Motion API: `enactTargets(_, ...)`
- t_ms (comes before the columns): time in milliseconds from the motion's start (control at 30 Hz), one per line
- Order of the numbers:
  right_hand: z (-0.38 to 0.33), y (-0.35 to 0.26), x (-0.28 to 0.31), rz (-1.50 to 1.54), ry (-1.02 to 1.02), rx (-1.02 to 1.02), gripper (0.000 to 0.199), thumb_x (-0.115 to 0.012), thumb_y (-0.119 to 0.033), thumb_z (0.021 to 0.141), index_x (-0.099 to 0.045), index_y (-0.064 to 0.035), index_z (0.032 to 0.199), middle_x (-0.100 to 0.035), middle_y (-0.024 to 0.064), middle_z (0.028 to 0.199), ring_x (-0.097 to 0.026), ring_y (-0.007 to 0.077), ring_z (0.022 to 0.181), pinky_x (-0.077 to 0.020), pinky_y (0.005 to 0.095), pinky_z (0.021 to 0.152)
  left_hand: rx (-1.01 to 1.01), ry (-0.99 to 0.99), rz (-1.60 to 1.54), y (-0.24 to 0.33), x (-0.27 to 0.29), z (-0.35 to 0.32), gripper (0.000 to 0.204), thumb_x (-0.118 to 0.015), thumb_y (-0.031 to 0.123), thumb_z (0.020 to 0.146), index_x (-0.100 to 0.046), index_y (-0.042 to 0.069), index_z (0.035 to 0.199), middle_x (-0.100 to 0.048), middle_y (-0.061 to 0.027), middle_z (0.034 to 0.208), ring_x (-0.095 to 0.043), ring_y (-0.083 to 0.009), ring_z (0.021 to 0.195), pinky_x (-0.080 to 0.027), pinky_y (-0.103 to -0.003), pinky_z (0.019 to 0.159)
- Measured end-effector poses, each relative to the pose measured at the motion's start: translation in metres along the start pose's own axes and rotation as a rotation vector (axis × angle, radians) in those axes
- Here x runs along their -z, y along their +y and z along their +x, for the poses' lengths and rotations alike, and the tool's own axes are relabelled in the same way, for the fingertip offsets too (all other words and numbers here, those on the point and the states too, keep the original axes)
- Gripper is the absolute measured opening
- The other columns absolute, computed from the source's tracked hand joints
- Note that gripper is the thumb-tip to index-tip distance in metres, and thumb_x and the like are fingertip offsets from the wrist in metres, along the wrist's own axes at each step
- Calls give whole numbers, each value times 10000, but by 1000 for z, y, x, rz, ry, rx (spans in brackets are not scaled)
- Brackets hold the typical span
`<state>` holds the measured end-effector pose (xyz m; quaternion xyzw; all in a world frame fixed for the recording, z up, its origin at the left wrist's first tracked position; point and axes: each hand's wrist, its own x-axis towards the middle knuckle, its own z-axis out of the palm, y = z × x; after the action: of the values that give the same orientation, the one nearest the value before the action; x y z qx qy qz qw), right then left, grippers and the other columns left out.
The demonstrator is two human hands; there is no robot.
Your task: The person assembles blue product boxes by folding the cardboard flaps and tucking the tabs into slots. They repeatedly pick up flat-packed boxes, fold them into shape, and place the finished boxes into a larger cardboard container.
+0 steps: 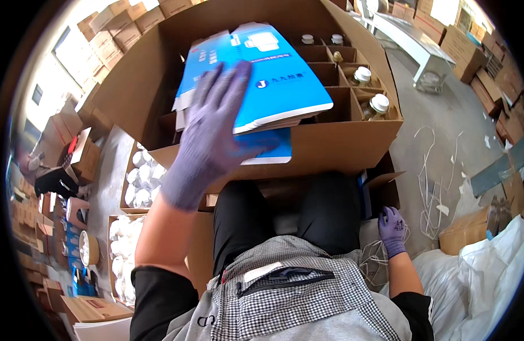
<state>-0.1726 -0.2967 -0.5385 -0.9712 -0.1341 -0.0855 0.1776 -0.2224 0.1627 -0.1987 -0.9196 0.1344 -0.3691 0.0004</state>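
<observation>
Purple-gloved and open, the left hand point(210, 128) is over flat blue cardboard sheets point(287, 77) stacked atop a divided brown cardboard carton point(336, 142), where a level palm should keep them square, while the matching right hand point(392, 228) sits low, its grip unclear.

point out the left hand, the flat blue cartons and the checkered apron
Left hand point(212, 126), head view: the gloved back.
Flat blue cartons point(280, 86), head view: the top one's printed face.
Checkered apron point(296, 307), head view: middle of its cloth front.
</observation>
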Motion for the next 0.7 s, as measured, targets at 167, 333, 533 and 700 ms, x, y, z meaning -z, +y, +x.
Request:
enactTargets(167,33,-99,62,270,254,300,255,-694,-85,832,-662,1,1070,-666,191,1077,-655,378,951,-532,420,842,-70,-118,-165,-21,-17,-27,263,-789,348,787,-760,145,952,-711,-72,1033,-593,-297,1174,-299,-543,1157)
enactTargets(333,42,-186,103,441,188,465,281,-704,-107,833,-671,-15,1096,-683,173,1041,-671,347,928,-537,413,826,-14,-46,-108,7,-11,-61,368,-808,269,738,-714,162,1077,-631,-73,1049,-602,-298,1024,-431,-500,990)
enactTargets(533,78,-213,98,1708,-571,92,630,-438,-498,1039,-483,19,1396,-597,140,1334,-585,225,1205,-464,383,1026,-262,-82,-228,50,19,-88,454,-796,278,699,-690,145,1120,-561,-57,952,-581,-269,929,-468,-453,851)
enactTargets(700,72,-231,91,1541,-702,58,533,-619,-369,984,-535,11,1349,-613,134,1311,-576,210,1200,-447,377,1063,-226,-205,-398,77,-19,-178,511,-817,322,682,-668,121,1128,-575,-108,1078,-574,-306,1056,-466,-478,919)
